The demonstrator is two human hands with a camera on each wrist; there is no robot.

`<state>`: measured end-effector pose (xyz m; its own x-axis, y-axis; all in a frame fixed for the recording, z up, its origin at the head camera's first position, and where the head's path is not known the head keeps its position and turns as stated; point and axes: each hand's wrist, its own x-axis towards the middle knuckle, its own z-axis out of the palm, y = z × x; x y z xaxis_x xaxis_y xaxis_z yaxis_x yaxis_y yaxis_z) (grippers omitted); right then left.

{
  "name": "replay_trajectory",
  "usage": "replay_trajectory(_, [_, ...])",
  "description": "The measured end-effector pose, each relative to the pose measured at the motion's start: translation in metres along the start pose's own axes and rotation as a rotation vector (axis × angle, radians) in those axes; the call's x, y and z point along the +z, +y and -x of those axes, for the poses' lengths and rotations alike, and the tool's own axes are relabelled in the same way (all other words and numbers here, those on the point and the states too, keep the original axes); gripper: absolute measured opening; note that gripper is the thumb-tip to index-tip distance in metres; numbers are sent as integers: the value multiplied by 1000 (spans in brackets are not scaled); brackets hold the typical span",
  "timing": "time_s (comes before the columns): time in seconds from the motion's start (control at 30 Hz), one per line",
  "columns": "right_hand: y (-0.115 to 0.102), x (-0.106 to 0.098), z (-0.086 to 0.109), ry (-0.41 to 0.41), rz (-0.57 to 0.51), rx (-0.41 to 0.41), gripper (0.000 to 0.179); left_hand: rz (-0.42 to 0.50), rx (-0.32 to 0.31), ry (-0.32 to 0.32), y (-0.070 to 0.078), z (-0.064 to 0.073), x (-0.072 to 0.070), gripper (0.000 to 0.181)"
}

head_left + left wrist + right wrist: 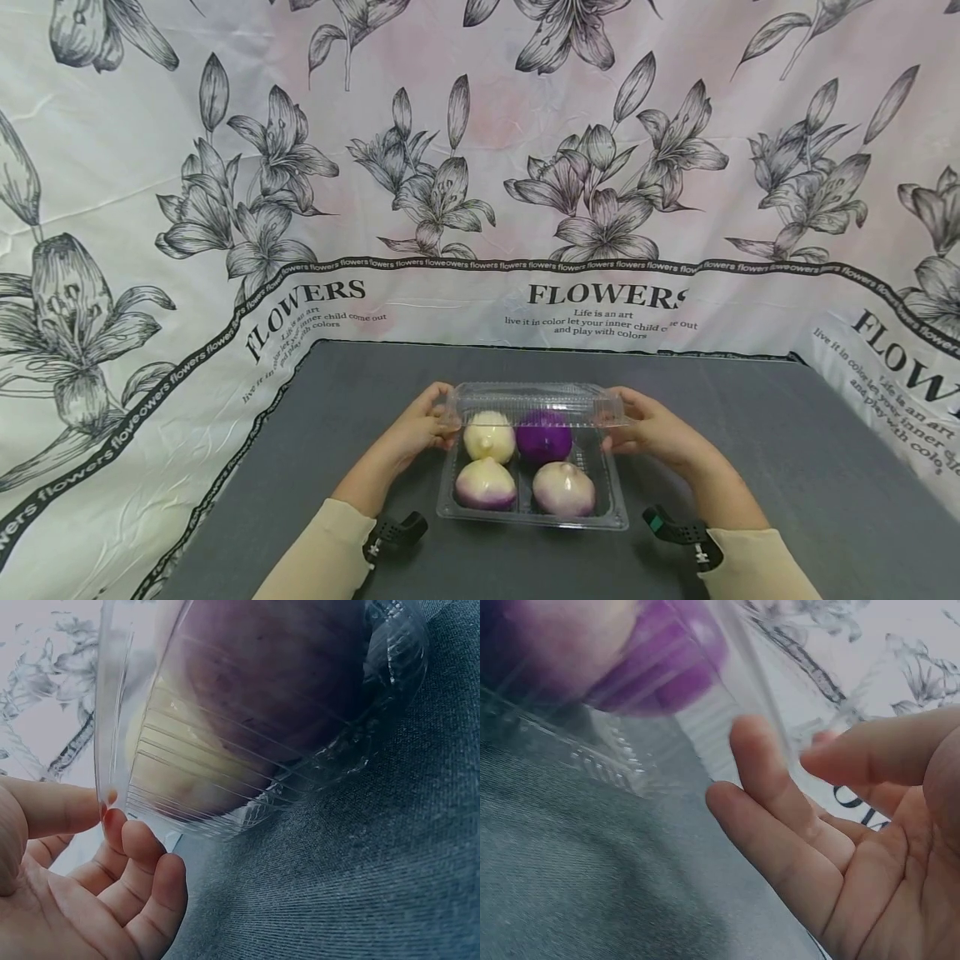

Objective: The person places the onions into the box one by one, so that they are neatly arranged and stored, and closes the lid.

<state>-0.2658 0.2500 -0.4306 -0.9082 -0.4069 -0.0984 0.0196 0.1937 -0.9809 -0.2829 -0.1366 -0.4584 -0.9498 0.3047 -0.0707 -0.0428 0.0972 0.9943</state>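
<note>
A clear plastic clamshell box [532, 523] sits on the grey table with several onions inside. Pale yellow onions, one behind [489, 437] and a purple-based one in front [486, 483], fill its left half. A deep purple onion [544, 436] lies behind a pinkish-white onion [564, 489] on the right. The box's ribbed lid [532, 400] stands tilted up over the back. My left hand [420, 429] pinches the lid's left edge between thumb and fingers, other fingers curled below. At the opposite edge, my right hand [648, 429] pinches the lid too.
Dark grey cloth [390, 367] covers the table under the box. A white sheet [450, 308] printed with flowers and lettering hangs behind and at both sides. Black straps [393, 533] are around both wrists, over beige sleeves.
</note>
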Motion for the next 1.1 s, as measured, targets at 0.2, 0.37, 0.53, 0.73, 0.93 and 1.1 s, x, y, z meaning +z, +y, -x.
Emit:
replay_trajectory(0.2, [-3,-3,1,-1,-18,58,51,3,12,-7,-3,-1,-3,38])
replay_trajectory(0.37, [-3,-3,0,6,-20,72,63,17,19,-20,-5,-3,-3,34])
replay_trajectory(0.53, [-4,-4,1,-2,-11,54,66,55,-9,-15,-4,-5,-2,35])
replay_trajectory(0.73, [-6,-4,1,-6,-14,49,70,142,-45,-36,0,-5,-1,33])
replay_trajectory(0.93, [-7,-4,0,-10,-28,32,69,127,-52,-40,3,-5,0,43])
replay_trajectory(1.1, [-5,-4,-1,31,-15,34,62,91,-33,-16,3,-3,2,39])
